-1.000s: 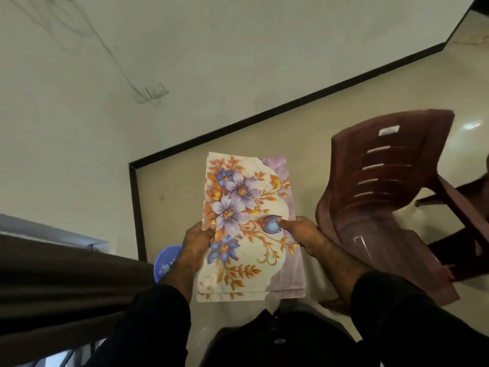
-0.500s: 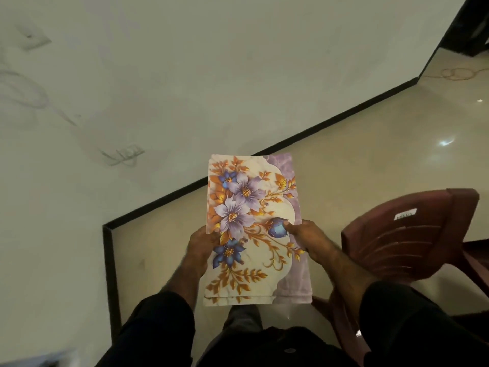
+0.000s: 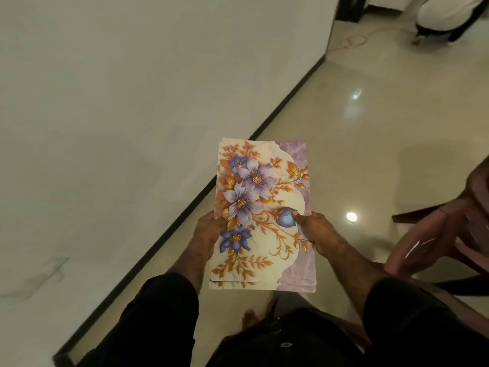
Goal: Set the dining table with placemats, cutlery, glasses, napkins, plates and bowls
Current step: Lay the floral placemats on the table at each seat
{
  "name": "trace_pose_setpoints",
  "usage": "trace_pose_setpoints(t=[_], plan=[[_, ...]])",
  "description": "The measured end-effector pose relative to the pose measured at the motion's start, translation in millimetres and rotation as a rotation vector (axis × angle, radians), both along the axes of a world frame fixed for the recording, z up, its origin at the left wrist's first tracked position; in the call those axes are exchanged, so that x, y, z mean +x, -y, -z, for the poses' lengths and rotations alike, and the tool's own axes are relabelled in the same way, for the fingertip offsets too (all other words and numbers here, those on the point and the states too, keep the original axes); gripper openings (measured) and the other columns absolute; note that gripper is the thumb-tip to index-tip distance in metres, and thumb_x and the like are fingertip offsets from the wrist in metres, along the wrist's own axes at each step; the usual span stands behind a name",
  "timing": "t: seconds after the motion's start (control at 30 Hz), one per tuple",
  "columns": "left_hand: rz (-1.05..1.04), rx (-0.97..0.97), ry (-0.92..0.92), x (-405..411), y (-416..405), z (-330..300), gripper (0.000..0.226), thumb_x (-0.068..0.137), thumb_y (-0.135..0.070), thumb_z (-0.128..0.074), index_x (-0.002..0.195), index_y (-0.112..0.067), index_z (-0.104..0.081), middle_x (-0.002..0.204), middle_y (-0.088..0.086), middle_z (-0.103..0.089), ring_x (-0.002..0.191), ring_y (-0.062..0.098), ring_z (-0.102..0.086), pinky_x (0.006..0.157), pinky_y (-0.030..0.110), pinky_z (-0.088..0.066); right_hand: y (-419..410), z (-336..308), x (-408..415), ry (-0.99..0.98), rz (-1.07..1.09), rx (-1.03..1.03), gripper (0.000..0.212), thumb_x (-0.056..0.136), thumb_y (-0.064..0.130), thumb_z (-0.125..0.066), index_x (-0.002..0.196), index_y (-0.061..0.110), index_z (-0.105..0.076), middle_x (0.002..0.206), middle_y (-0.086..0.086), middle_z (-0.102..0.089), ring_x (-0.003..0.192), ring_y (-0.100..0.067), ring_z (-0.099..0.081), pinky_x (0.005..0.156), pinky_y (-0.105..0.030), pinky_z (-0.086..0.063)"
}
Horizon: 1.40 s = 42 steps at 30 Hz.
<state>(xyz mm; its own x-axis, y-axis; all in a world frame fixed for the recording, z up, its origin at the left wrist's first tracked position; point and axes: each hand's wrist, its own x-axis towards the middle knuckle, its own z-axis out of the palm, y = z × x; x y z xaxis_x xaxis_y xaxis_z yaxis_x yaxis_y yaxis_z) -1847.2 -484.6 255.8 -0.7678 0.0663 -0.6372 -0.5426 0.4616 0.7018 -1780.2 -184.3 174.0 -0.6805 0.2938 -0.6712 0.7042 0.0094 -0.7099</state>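
Head view. We hold a stack of floral placemats (image 3: pixel 260 215) in front of our body, above the glossy floor (image 3: pixel 370 144), its long side running away from us. Our left hand (image 3: pixel 209 230) grips the left edge, fingers curled under the stack and thumb on the printed face. Our right hand (image 3: pixel 313 230) grips the right edge likewise, thumb pressed beside a blue bud in the print. Several sheet edges show at the stack's near end; we cannot tell their count. A white wall (image 3: pixel 132 102) with a dark skirting runs at left. Part of a maroon plastic chair (image 3: pixel 444 234) stands at right.
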Motion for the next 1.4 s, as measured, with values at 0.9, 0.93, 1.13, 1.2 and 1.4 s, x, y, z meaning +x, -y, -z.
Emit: trace_pose_setpoints(t=[0.9,0.93,1.13,1.2,1.4], plan=[[0.517,0.170,0.047,-548,-516,39,0.018,0.098,-0.016,-0.075,0.112,-0.007,-0.080,0.098,0.014,-0.082,0.090,0.037,-0.079,0.081,0.044,-0.064,-393,-13,-368,0.021,0.762,-0.002,0.030,0.096,0.041,-0.076,0.106,0.014,-0.073,0.103,-0.005,-0.078,0.094,-0.027,-0.075,0.085,-0.041,-0.062],[0.560,0.183,0.055,-561,-539,39,0.015,0.098,-0.014,-0.074,0.109,-0.007,-0.080,0.095,0.015,-0.081,0.084,0.036,-0.080,0.074,0.040,-0.065,-406,-14,-377,0.020,0.798,0.010,0.028,0.095,0.038,-0.078,0.105,0.012,-0.073,0.104,-0.007,-0.078,0.096,-0.028,-0.075,0.086,-0.042,-0.061],[0.694,0.222,0.075,-627,-687,47,0.008,0.095,-0.003,-0.074,0.097,-0.010,-0.076,0.069,-0.005,-0.077,0.055,0.012,-0.071,0.051,0.021,-0.055,-495,-15,-412,-0.004,1.018,0.028,0.015,0.094,0.018,-0.079,0.101,0.007,-0.073,0.098,-0.010,-0.075,0.080,-0.019,-0.068,0.066,-0.024,-0.054],[0.742,0.229,0.089,-640,-740,50,0.009,0.094,-0.004,-0.075,0.102,-0.010,-0.075,0.071,-0.007,-0.077,0.056,0.011,-0.072,0.052,0.021,-0.057,-533,-14,-419,-0.003,1.078,0.025,0.015,0.095,0.018,-0.078,0.101,0.006,-0.072,0.090,-0.005,-0.071,0.073,-0.014,-0.065,0.059,-0.017,-0.052],[0.872,0.196,0.058,-646,-921,74,0.006,0.096,-0.006,-0.074,0.098,-0.012,-0.073,0.069,-0.007,-0.076,0.052,0.009,-0.070,0.051,0.021,-0.055,-671,6,-420,-0.002,1.268,-0.006,0.011,0.090,0.016,-0.082,0.085,0.010,-0.074,0.092,-0.009,-0.074,0.084,-0.022,-0.068,0.080,-0.036,-0.055]])
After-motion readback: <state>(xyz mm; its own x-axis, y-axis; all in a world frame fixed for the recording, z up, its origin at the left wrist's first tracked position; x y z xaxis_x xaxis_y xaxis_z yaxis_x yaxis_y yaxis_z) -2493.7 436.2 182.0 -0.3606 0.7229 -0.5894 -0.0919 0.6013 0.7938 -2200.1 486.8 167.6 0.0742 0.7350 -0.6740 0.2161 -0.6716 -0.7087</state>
